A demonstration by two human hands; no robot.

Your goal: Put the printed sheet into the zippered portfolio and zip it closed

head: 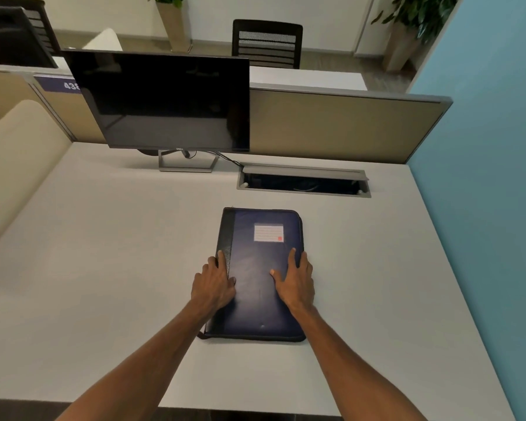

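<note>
Your left hand (214, 284) and right hand (295, 282) rest open and flat on the closed portfolio (257, 278) lying on the surface (104, 253); no sheet shows, so the task appears nearly complete.

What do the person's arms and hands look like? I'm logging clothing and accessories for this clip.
Both forearms are bare, with no sleeves in view. The left hand and right hand wear no gloves, and no rings, watch or bracelet show on the fingers or wrists.

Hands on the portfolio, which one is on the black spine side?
The left hand, its fingers along the black spine strip of the portfolio. The right hand lies flat on the blue cover near the opposite edge.
</note>
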